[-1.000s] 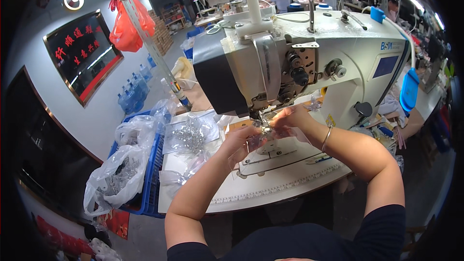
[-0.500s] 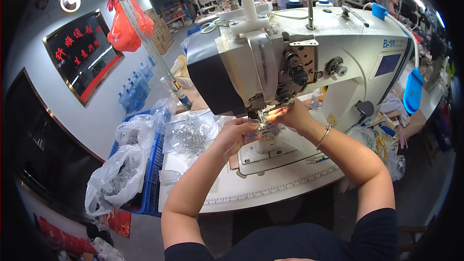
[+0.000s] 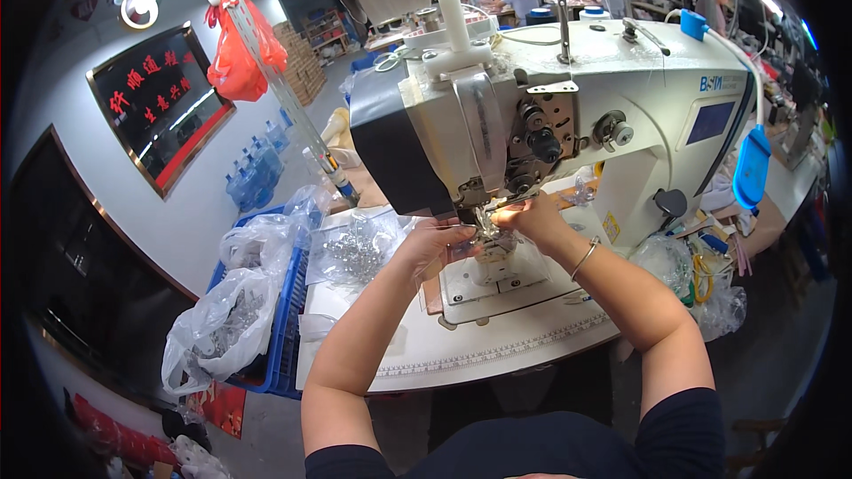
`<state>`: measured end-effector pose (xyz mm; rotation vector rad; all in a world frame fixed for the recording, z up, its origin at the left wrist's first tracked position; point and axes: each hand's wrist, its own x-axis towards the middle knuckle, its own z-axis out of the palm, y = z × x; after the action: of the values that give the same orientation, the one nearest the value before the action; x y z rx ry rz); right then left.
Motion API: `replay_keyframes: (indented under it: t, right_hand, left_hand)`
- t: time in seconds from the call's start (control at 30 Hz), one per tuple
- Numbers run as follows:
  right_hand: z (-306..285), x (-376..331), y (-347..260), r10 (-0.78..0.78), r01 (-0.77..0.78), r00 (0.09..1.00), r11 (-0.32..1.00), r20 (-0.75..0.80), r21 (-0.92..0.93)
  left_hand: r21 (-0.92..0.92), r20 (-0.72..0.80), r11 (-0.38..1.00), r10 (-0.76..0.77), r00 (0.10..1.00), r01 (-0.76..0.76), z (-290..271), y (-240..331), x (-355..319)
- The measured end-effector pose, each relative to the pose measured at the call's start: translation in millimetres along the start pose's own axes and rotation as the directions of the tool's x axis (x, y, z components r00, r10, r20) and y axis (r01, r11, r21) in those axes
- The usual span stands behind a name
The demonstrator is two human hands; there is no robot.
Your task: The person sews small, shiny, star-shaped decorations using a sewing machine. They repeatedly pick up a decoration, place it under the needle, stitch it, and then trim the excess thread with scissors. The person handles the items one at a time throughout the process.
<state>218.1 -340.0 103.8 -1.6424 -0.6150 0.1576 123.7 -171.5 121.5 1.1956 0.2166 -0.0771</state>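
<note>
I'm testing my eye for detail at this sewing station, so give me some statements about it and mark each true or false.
1. The left hand holds a clear piece. True.
2. The blue basket is to the right of the white table. False: the blue basket is to its left.
3. The right hand is by the needle end of the sewing machine. True.
4. The hanging bag is green. False: the hanging bag is orange-red.
5. A ruler scale runs along the white table's front edge. True.
</note>
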Motion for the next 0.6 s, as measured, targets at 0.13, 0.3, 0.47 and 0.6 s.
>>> replay_keyframes:
  t: [0.13,0.3,0.47,0.6]
  right_hand:
    - [0,4,5,0.07,-0.067,0.996,0.995,0.046,-0.075]
    - [1,7,14,0.095,-0.098,0.994,0.993,0.05,0.06]
    - [3,10,19,0.097,-0.104,0.993,0.988,0.061,0.117]
    - [4,8,6,-0.054,0.046,0.997,0.991,0.061,0.123]
  left_hand:
    - [-0.08,-0.036,0.997,-0.009,0.999,0.006,-8,-6,2]
    - [-0.07,0.079,0.998,0.001,0.997,0.005,-8,-3,-1]
    - [-0.073,-0.028,0.997,-0.004,1.0,0.002,-3,-1,-3]
    - [-0.04,-0.035,0.999,0.009,0.999,-0.01,-6,2,1]
